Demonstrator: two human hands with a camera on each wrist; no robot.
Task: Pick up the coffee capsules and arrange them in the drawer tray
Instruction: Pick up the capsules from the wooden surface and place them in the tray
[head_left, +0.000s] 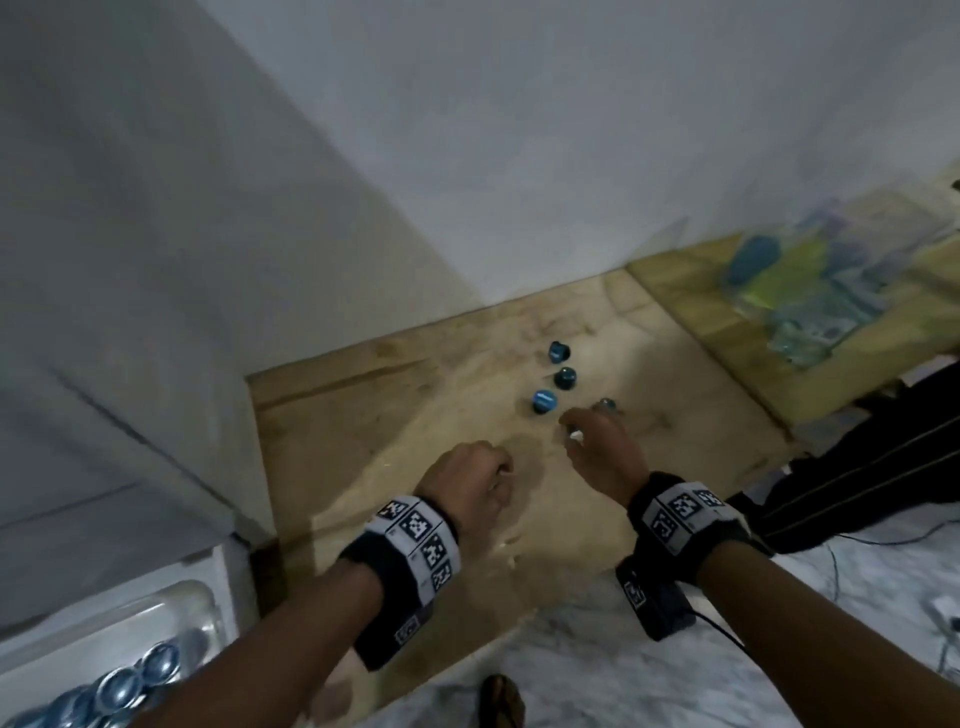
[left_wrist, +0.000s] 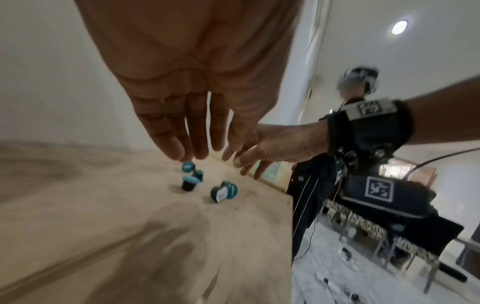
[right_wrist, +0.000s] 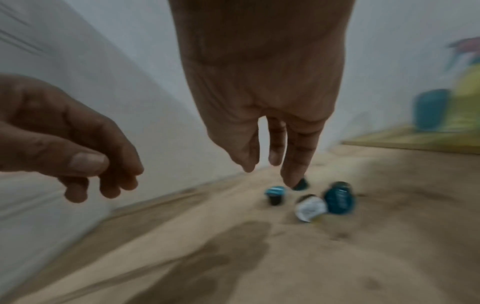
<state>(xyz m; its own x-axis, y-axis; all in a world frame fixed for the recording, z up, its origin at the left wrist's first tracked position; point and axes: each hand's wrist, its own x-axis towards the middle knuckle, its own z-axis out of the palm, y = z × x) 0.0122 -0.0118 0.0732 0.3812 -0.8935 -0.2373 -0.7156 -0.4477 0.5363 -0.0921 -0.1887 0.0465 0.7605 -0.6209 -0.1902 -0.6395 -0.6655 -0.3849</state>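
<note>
Several blue coffee capsules lie in a cluster on the wooden table (head_left: 363, 415): one upright with its foil up (head_left: 544, 400), two darker ones behind it (head_left: 565, 378) (head_left: 558, 352). My right hand (head_left: 576, 426) hovers over the nearest ones with relaxed fingers, holding nothing; below it lie a white-foil capsule (right_wrist: 310, 207) and a teal one (right_wrist: 339, 198). My left hand (head_left: 498, 467) hangs a little left of the cluster, fingers loose and empty. The clear drawer tray (head_left: 197, 603) at the bottom left holds several capsules (head_left: 124, 686).
A white wall runs behind the table and a white cabinet (head_left: 104, 364) stands on the left. A colourful bag (head_left: 810, 291) lies on a second board at the right. Dark trousers (head_left: 857, 467) stand at the table's right edge. A sandal (head_left: 501, 701) sits on the marble floor.
</note>
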